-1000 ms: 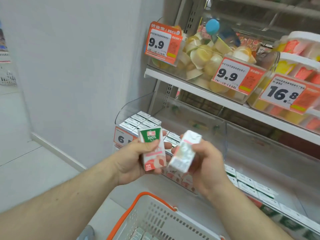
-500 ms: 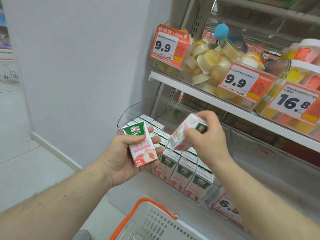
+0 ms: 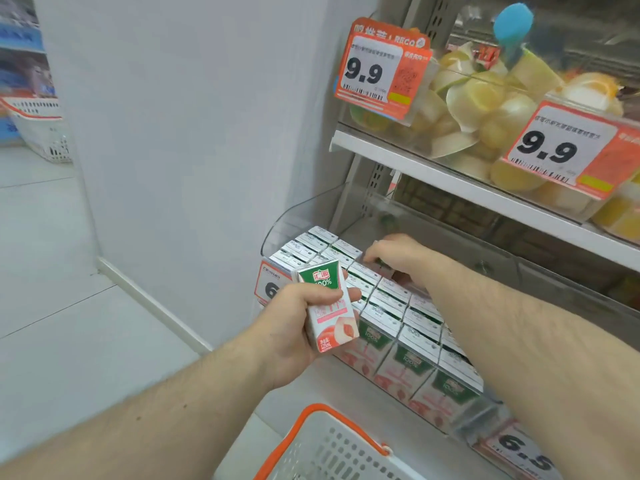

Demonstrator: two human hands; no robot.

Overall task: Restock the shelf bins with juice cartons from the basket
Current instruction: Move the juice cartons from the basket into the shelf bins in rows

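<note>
Nearest the camera, at the bottom edge, a white basket [image 3: 332, 452] with an orange rim is cut off by the frame, so its contents cannot be seen. Just above it the left hand [image 3: 294, 327] grips an upright juice carton [image 3: 327, 306], thumb and fingers wrapped round its middle; the green top and pink lower panel show, the print partly covered by the fingers. Beyond it the clear shelf bin [image 3: 301, 216] holds rows of boxed cartons [image 3: 391, 306], their fronts blurred behind the plastic. The right hand [image 3: 398, 258] reaches over the back rows, fingers curled down onto something with a glimpse of green; whether it grips a carton cannot be told. A price tag [image 3: 272, 287] on the bin front is half hidden by the held carton. Farther up, the upper shelf [image 3: 433, 174] carries tubs of pale fruit cups [image 3: 485, 109] behind orange 9.9 labels [image 3: 377, 69], the right side running out of frame.
</note>
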